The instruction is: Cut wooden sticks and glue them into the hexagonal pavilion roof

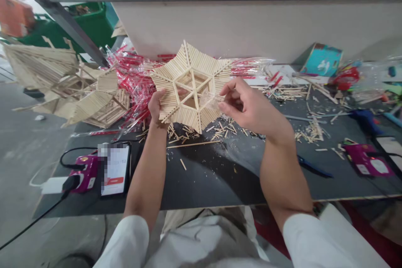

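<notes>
A star-shaped panel of glued wooden sticks is held upright above the dark table. My left hand grips its lower left edge, thumb over the front. My right hand pinches a small clear, stringy bit at the star's right side, which looks like dried glue or plastic film. Loose stick offcuts lie on the table right under the star.
Finished stick structures and red-striped plastic packets are piled at the left. A phone, a purple box with a charger and cable, blue scissors, another purple box and a teal box lie around.
</notes>
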The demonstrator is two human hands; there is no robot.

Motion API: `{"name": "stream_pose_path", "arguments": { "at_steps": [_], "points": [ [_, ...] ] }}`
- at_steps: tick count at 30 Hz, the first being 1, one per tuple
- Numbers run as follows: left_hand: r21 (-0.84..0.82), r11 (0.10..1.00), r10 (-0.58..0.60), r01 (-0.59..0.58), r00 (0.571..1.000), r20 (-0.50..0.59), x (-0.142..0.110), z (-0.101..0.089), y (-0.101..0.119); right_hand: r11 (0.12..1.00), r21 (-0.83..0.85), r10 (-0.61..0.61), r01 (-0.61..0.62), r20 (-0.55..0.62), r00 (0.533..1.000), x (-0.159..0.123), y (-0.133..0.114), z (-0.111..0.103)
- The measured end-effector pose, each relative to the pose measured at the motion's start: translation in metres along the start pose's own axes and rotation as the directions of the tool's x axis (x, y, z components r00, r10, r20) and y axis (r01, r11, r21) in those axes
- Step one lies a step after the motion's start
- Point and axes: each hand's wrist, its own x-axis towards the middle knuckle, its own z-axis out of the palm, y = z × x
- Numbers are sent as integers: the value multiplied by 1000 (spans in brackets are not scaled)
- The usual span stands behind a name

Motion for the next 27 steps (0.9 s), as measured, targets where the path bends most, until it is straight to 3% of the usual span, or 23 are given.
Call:
{"name": "stream_pose_path", "arguments": {
  "at_steps": [5, 14, 22, 27],
  "points": [
    [-26, 998, 56, -53, 991, 119, 6, -5, -3, 998, 21, 67, -66, -44, 997, 10, 12, 2],
    [48, 998, -43, 43, 999, -1, 2, 3, -5, 983, 133, 124, -125, 16, 992, 13, 18, 8],
    [-20, 998, -65, 65, 998, -9, -1, 6, -4, 988, 23, 153, -152, -75, 985, 13, 16, 8],
    [-23, 996, -88, 87, 996, -27, 1, 1, -4, 983, 56, 179, -173, -134, 975, 12, 15, 8]
  ]
}}
